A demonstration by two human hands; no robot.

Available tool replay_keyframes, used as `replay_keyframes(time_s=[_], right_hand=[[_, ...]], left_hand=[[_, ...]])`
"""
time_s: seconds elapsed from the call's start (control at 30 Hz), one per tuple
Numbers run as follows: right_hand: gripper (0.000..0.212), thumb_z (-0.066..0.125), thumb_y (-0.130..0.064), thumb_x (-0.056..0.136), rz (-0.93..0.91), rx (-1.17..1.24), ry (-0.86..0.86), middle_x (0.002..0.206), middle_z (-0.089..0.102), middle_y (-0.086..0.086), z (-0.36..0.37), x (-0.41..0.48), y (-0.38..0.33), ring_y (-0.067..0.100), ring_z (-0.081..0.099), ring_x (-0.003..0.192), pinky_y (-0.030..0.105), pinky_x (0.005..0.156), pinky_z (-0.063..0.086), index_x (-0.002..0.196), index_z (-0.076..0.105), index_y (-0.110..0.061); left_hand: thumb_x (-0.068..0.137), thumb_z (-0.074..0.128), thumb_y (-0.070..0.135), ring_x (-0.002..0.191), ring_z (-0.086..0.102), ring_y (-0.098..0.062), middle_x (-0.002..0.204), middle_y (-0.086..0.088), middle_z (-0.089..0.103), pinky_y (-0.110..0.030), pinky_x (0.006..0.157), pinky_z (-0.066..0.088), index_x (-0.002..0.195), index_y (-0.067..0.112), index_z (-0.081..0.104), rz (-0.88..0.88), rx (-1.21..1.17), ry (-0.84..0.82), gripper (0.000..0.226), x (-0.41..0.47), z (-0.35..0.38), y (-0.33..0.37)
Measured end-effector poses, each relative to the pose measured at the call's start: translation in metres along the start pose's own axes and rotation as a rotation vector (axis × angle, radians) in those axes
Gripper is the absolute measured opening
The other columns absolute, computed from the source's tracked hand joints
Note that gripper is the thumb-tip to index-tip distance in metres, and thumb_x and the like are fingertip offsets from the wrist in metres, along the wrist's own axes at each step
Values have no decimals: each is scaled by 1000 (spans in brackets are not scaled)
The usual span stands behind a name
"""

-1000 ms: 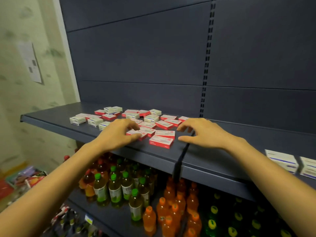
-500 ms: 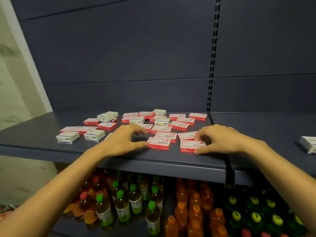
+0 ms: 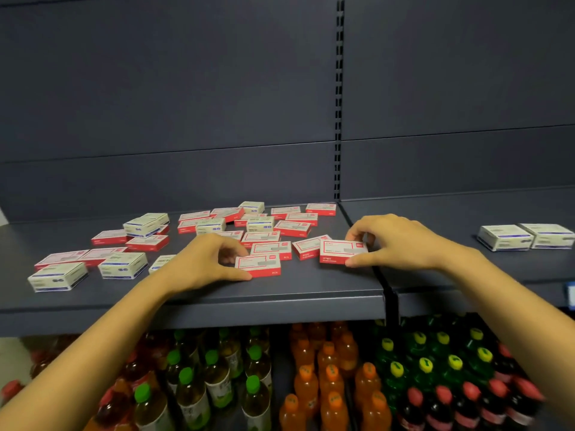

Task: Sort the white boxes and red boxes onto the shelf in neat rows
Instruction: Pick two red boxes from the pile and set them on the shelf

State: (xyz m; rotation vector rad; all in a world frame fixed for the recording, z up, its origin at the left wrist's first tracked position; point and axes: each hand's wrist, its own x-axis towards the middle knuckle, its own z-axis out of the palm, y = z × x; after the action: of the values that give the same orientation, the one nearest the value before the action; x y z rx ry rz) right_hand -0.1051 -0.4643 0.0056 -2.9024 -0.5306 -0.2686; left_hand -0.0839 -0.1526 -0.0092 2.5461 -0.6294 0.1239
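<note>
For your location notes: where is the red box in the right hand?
The red box sits near the shelf's front edge, pinched by the right hand.

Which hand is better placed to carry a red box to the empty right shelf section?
Probably the right hand: it grips a red cardboard box beside the shelf divider.

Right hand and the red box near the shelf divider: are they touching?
Touching. The head view shows the right hand with its thumb pressed against the front corner of the red box and fingertips curled over its far right edge.
</note>
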Motion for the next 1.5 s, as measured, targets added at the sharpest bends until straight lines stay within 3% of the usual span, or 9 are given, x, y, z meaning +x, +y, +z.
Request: replay_keyframes(time_s=[0.17, 0.4, 0.67, 0.77, 0.9, 1.2, 1.33, 1.5], right_hand=[[40, 64, -57, 74, 13, 64, 34, 100, 54, -18, -3, -11, 12, 8, 51, 89, 30, 74, 45, 106, 57, -33], [40, 65, -53, 74, 12, 112, 56, 105, 59, -10, -25, -42, 44, 10, 56, 88, 36, 83, 50, 106, 60, -29], [37, 65, -51, 75, 86, 109, 119, 102, 56, -15, -68, -122, 126, 6, 53, 86, 32, 79, 49, 105, 59, -29], [38, 64, -51, 76, 118, 103, 117, 101, 54, -16, -82, -157, 161, 4, 52, 83, 29, 76, 47, 107, 58, -30], [36, 66, -46, 77, 155, 105, 142, 101, 56, -13, -101, -204, 211, 4, 53, 83, 26, 76, 46, 107, 60, -28], [35, 68, -39, 78, 283, 167, 187, 106, 59, -8, -123, -283, 324, 7, 55, 91, 26, 79, 49, 108, 60, -25], [34, 69, -37, 78, 344, 176, 224, 106, 60, -7, -130, -307, 376, 8, 56, 92, 27, 79, 49, 108, 61, -25], [33, 69, -36, 78, 375, 159, 223, 106, 60, -6, -137, -321, 439, 10, 56, 94, 30, 82, 51, 108, 61, -25]], left_hand=[[63, 80, 29, 85, 60, -1, 91, 14, 62, -10, 72, 47, 97, 24, 66, 40, 35, 105, 37, -5, -10, 14], [63, 81, 27, 81, 60, -9, 95, 2, 66, -8, 67, 42, 101, 14, 68, 156, 50, 186, 42, 16, 6, 81], [64, 81, 23, 73, 61, 1, 83, 11, 65, -1, 65, 44, 91, 17, 69, 256, -37, 160, 31, 53, 59, 184], [65, 80, 28, 77, 62, -5, 85, 12, 66, -13, 69, 49, 92, 20, 69, 289, -38, 123, 31, 67, 87, 226], [65, 80, 30, 72, 59, -12, 80, 16, 64, -19, 63, 45, 90, 21, 69, 346, -50, 120, 29, 85, 129, 284], [67, 78, 35, 67, 55, -5, 84, 9, 66, -12, 57, 40, 91, 19, 69, 421, -103, 70, 30, 136, 214, 394], [67, 77, 38, 74, 57, -16, 89, 8, 67, -30, 66, 44, 93, 18, 69, 445, -90, 42, 33, 168, 245, 436], [65, 77, 42, 65, 51, -4, 82, 11, 63, -26, 62, 40, 93, 20, 69, 439, -85, 12, 37, 208, 285, 476]])
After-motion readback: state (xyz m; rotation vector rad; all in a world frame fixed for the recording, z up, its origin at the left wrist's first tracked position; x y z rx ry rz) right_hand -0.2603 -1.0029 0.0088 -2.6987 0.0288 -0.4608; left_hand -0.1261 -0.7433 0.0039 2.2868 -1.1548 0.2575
